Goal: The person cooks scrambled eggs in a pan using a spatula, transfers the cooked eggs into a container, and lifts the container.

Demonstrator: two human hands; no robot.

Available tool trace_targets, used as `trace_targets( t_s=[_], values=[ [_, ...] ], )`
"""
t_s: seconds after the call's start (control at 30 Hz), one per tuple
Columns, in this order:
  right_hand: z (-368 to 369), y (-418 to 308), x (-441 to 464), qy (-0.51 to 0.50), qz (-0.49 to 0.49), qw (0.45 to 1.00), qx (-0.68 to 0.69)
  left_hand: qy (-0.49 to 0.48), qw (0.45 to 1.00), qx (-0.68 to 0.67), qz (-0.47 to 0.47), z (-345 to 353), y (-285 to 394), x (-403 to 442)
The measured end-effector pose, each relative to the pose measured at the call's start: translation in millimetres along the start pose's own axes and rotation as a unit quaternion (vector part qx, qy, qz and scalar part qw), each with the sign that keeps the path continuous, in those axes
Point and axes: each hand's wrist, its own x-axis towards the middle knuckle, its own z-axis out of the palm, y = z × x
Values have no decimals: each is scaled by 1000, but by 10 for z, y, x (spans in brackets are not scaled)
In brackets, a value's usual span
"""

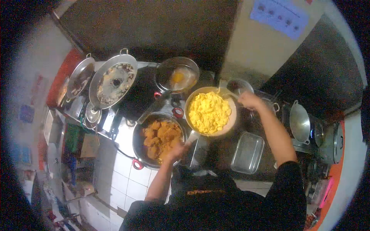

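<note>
My left hand (176, 151) is closed round the handle of a round pan (232, 125) that holds yellow scrambled egg (209, 113). My right hand (249, 100) grips a utensil (228, 93) whose far end reaches over the pan's upper right rim. Below and left of the pan, a dark pan (135, 142) of brown fried pieces (157, 138) lies partly behind my left hand. Above stands another pan (159, 81) with a raw-looking egg (177, 77) in it.
A rectangular clear container (248, 153) is right of centre. Two large metal pans (116, 81) stand at the upper left, one with oily residue. An empty wok (299, 121) and a tall pot (333, 142) are at the right. A paper sheet (279, 17) hangs above.
</note>
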Motion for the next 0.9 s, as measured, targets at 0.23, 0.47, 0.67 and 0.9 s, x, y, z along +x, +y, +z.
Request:
trace_targets(
  t_s=[0.23, 0.47, 0.67, 0.9],
  values=[
    [769, 105, 896, 10, -102, 987, 123, 18, 982, 139, -124, -129, 512, -111],
    [527, -195, 382, -90, -213, 960, -161, 40, 995, 57, -78, -10, -70, 71],
    [-175, -554, 53, -33, -136, 958, -251, 14, 989, 124, -77, -56, 103, 10],
    [460, -454, 385, 93, -161, 982, 44, 80, 983, 158, -46, 8, -163, 115]
  ],
)
